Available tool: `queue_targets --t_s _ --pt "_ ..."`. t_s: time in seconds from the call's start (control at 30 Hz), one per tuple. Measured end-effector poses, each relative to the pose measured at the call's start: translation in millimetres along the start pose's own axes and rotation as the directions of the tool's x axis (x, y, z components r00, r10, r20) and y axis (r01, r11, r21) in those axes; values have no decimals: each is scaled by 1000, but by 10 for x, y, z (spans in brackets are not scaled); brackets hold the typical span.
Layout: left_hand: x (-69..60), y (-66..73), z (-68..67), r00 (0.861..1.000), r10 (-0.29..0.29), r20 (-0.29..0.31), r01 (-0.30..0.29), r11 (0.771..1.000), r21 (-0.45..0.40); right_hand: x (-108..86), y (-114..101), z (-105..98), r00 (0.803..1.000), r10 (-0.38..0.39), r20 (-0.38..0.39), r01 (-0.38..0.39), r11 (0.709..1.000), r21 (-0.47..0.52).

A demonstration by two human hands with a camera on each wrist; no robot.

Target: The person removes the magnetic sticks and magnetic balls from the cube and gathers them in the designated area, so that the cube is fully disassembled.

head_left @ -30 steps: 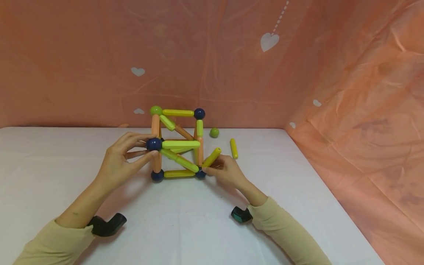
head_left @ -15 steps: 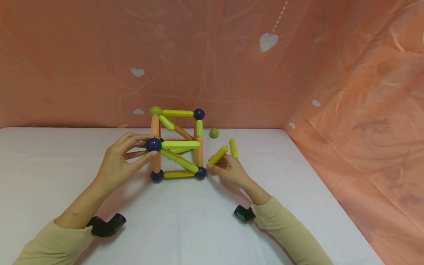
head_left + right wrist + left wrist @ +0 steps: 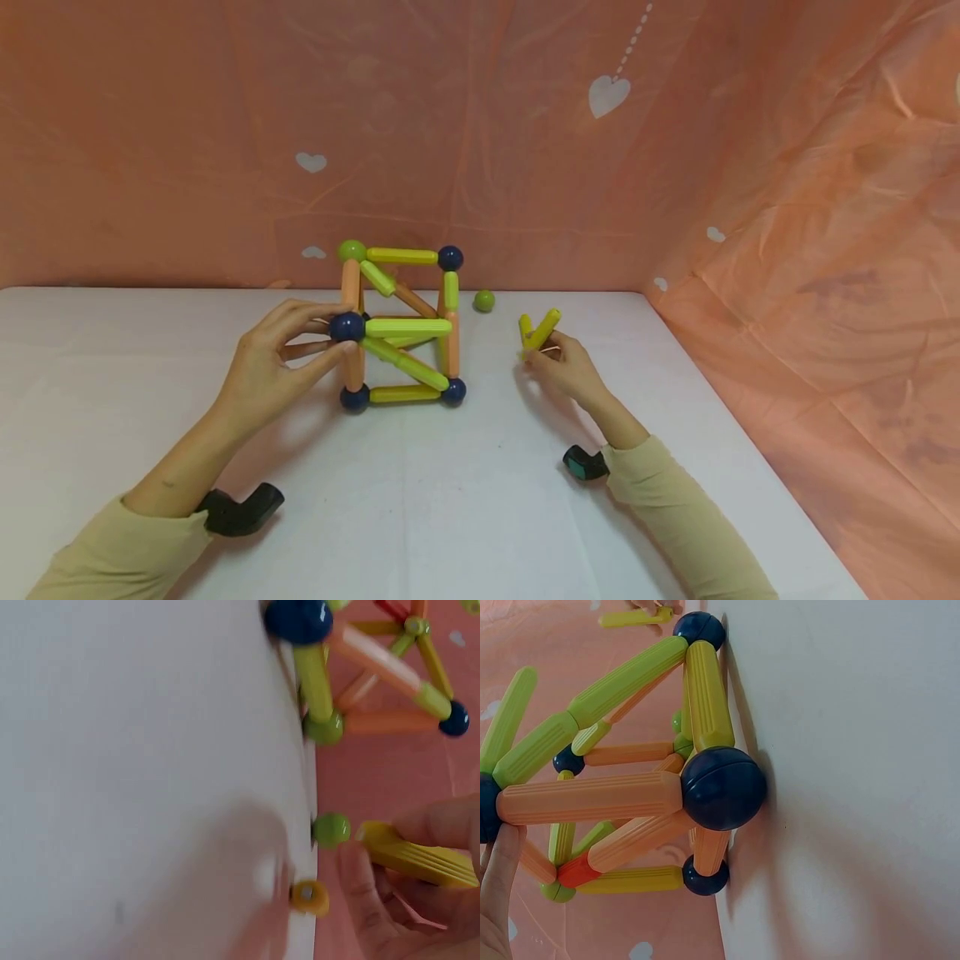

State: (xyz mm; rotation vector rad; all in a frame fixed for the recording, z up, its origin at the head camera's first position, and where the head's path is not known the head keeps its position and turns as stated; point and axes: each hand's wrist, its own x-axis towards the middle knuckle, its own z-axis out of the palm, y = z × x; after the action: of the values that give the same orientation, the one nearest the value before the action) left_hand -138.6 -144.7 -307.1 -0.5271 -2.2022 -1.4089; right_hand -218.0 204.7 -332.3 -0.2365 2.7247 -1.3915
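Note:
A cube-like frame of magnetic rods and balls stands on the table, with orange, yellow and lime rods joined by dark blue and green balls. My left hand grips the dark blue ball at the frame's upper front left corner. From that ball a lime rod reaches right; its far end shows no ball. Off to the right of the frame, my right hand pinches a yellow rod between thumb and fingers, held tilted. Just behind it in the head view a second yellow rod lies on the table, partly hidden.
A loose green ball lies near the table's back edge, right of the frame. A peach cloth with white hearts hangs behind and on the right. Black wrist devices sit on both forearms. White cloth covers the table.
My right hand has moved right with the yellow rod, away from the frame's lower front right ball, toward the rod lying on the table. The left hand and frame stay put.

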Motion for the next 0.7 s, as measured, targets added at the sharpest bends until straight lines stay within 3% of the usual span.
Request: queue_targets --t_s 0.13,0.37,0.53,0.7 --pt "-5 8 1 1000 -2 -1 2 1000 7 43 63 -94 999 5 -53 -7 999 -40" --pt "0 5 4 1000 1 -2 -1 1000 3 115 177 -172 990 92 -103 -89 995 37" --pt "4 4 2 1000 2 -2 -2 1000 5 171 236 -215 986 141 -86 -136 988 69" --pt "3 -4 1 1000 2 0 -2 1000 -11 235 273 -232 985 163 -49 -161 986 41"
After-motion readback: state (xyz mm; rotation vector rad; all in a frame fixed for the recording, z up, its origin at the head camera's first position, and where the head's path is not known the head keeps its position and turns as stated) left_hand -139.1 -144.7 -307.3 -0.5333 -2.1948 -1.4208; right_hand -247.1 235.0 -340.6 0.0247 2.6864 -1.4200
